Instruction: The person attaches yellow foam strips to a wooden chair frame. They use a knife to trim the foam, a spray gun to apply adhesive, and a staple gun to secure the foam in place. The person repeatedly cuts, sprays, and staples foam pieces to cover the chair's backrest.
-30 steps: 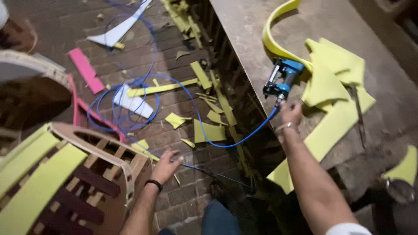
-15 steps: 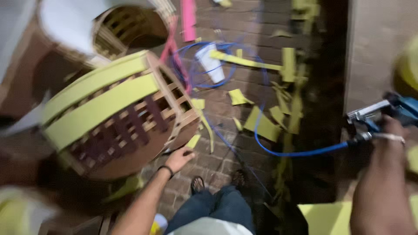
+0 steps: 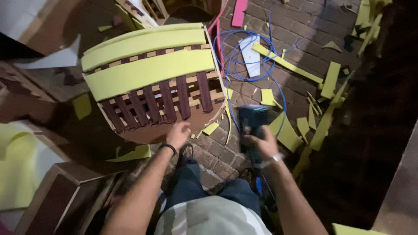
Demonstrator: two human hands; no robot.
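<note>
Brick floor point(image 3: 305, 26), right hand point(image 3: 261, 146) now gripping blue tool point(image 3: 252, 126) lower, open left hand point(image 3: 178, 135) nearer chair frame point(image 3: 152, 82)

The frame point(image 3: 152, 82) is set on the floor point(image 3: 305, 26) at the left, with two foam strips point(image 3: 148, 72) laid across it. The left hand point(image 3: 178, 135) is placed at its near edge. The tool point(image 3: 252, 124) is held to the right in the right hand point(image 3: 263, 146). Behind the tool the hose point(image 3: 244, 52) is coiled, and scraps point(image 3: 322, 87) are scattered further right.
</note>
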